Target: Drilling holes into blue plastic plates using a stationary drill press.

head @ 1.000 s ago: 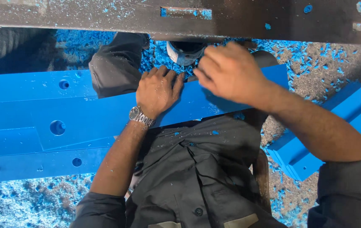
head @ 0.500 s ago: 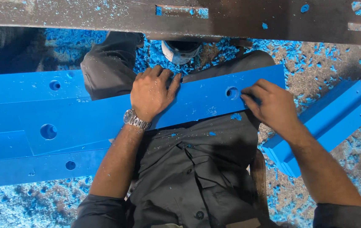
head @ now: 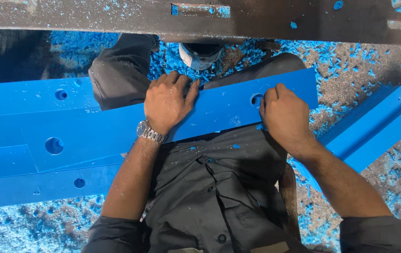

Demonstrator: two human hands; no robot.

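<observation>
Both hands rest on a long blue plank (head: pixel 228 110) that lies across the person's lap. Left hand (head: pixel 167 104) lies palm down and flat on it, fingers spread narrow and hooked over the far edge toward 12 o'clock; it grips nothing. A metal watch (head: pixel 151 132) sits on that wrist. Right hand (head: pixel 285 116) sits at 3 o'clock from the left, curled loosely on the plank's near edge, fingertips touching the rim of a round hole (head: pixel 256 99) near the plank's right end; whether it pinches the edge I cannot tell.

Plank runs from 9 o'clock to 3 o'clock, slightly tilted up at the right, over the knees and the dark shirt (head: pixel 214 187). At 9 o'clock it overlaps other blue planks (head: pixel 32 140) with round holes, stacked flat. At 3 o'clock from the right hand, well apart from the plank, a blue channel piece (head: pixel 374 126) lies on the floor, slanted. Blue shavings (head: pixel 345 70) cover the floor all around. At 12 o'clock a grey metal beam (head: pixel 116 16) crosses the whole view, dusted with shavings, and a shoe (head: pixel 199 55) shows just beneath it.
</observation>
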